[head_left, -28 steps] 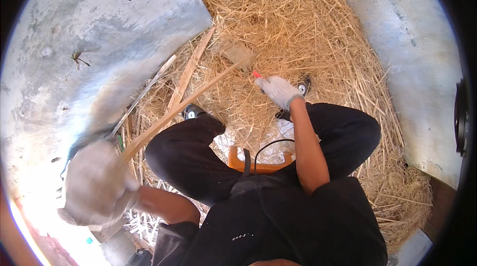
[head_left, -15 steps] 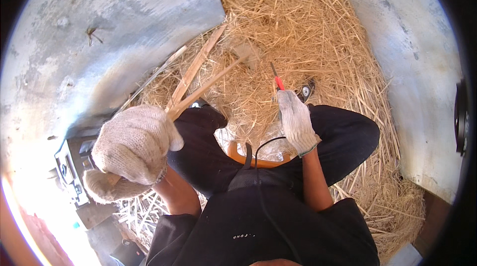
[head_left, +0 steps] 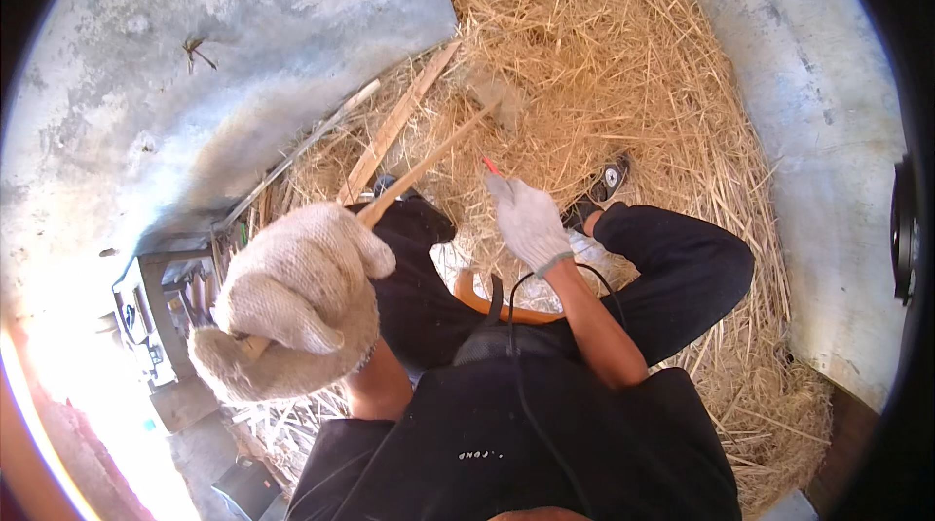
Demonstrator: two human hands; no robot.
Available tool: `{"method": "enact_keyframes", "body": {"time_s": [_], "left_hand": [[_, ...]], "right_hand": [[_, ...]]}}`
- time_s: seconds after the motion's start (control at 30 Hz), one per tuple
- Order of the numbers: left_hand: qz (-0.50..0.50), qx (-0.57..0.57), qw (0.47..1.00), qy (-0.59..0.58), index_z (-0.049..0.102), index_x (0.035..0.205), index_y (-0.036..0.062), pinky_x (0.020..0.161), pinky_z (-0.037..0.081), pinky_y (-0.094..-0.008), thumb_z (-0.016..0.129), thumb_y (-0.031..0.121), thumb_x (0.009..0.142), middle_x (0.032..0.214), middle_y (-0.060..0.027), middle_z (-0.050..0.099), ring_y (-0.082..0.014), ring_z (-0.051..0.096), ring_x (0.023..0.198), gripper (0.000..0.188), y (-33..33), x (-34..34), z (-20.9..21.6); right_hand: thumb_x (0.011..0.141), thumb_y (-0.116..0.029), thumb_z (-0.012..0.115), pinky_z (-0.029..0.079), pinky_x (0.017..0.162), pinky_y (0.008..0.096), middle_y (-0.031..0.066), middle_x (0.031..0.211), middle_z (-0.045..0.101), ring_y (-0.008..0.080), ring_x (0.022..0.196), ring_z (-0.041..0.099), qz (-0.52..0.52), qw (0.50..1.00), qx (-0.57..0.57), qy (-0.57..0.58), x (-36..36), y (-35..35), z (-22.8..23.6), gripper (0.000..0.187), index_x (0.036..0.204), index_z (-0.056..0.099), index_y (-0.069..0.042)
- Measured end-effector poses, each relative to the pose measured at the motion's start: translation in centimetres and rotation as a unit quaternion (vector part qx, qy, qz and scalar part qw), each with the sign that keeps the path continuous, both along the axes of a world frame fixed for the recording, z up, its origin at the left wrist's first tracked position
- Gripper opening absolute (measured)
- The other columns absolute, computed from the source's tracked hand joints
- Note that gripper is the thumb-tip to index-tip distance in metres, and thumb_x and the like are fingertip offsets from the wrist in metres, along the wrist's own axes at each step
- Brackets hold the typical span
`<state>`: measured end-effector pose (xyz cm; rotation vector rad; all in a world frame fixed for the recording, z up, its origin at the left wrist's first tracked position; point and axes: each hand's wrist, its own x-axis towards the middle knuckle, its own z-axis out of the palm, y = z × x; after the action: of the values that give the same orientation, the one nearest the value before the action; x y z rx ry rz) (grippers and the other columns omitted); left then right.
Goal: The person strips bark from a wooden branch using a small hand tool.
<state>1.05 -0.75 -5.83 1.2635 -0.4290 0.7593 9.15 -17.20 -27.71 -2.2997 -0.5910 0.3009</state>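
Observation:
My left hand [head_left: 297,302], in a thick white knitted glove, is closed around a thin wooden strip [head_left: 429,163]. The strip's long end slants up and away to the right over the straw, and its short end shows between the fingers. My right hand [head_left: 531,221], in a white knitted glove with a greenish cuff, grips a slim red tool [head_left: 489,166]. Only a bit of its red part sticks out past the fingers; the rest is hidden by the glove. The tool is near the strip's right side, with a gap between them.
Loose straw [head_left: 623,63] covers the ground between two grey, weathered walls [head_left: 243,44]. A flat wooden slat [head_left: 404,122] lies beyond my left knee. An orange curved piece [head_left: 526,315] is between my legs, beside a black cord [head_left: 518,365]. Boxy items [head_left: 161,326] stand at the left.
My right hand has moved left toward the strip and turned; the tool's thin dark blade, visible before, no longer shows. My left hand and the strip have shifted slightly right.

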Motion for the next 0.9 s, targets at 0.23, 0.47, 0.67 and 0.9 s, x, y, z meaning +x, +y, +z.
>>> {"method": "enact_keyframes", "body": {"time_s": [0.23, 0.47, 0.67, 0.9], "left_hand": [[0.009, -0.016, 1.000, -0.008, 0.057, 0.063, 0.0099, 0.051, 0.051, -0.0418, 0.031, 0.052, 0.105, 0.052, -0.0065, 0.049, -0.0218, 0.048, 0.045, 0.066, 1.0, -0.1, -0.6], [0.004, 0.018, 1.000, -0.022, 0.053, 0.068, 0.0122, 0.056, 0.049, -0.0412, 0.026, 0.044, 0.108, 0.053, -0.0035, 0.045, -0.0197, 0.044, 0.050, 0.059, 1.5, 0.0, -0.4], [0.026, -0.014, 0.999, -0.022, 0.055, 0.066, 0.0106, 0.055, 0.050, -0.0421, 0.027, 0.049, 0.107, 0.052, -0.0052, 0.046, -0.0209, 0.045, 0.048, 0.062, 1.0, 0.0, -0.5], [0.031, -0.056, 0.998, -0.021, 0.058, 0.059, 0.0080, 0.053, 0.052, -0.0446, 0.029, 0.055, 0.104, 0.048, -0.0092, 0.048, -0.0240, 0.047, 0.044, 0.072, 0.7, -0.2, -0.7]], "right_hand": [[0.107, -0.043, 0.046, 0.053, 0.064, 0.0507, 0.0259, 0.078, 0.068, 0.0440, 0.075, 0.069, 0.081, 0.965, 0.213, 0.132, -3.4, 0.8, 11.9, 0.043, 0.110, 0.068, -0.006], [0.106, -0.036, 0.054, 0.053, 0.060, 0.0472, 0.0270, 0.077, 0.067, 0.0434, 0.072, 0.069, -0.013, 0.994, 0.072, 0.081, 0.3, 1.4, 2.5, 0.035, 0.102, 0.068, -0.004], [0.110, -0.044, 0.035, 0.054, 0.060, 0.0501, 0.0278, 0.083, 0.068, 0.0460, 0.076, 0.069, 0.165, 0.972, 0.166, 0.014, -3.5, 2.2, 10.2, 0.052, 0.119, 0.063, -0.002], [0.104, -0.018, 0.053, 0.053, 0.075, 0.0475, 0.0244, 0.092, 0.065, 0.0416, 0.085, 0.068, 0.022, 0.991, 0.000, 0.134, 1.8, 1.4, 1.6, 0.029, 0.124, 0.063, 0.000]]}}
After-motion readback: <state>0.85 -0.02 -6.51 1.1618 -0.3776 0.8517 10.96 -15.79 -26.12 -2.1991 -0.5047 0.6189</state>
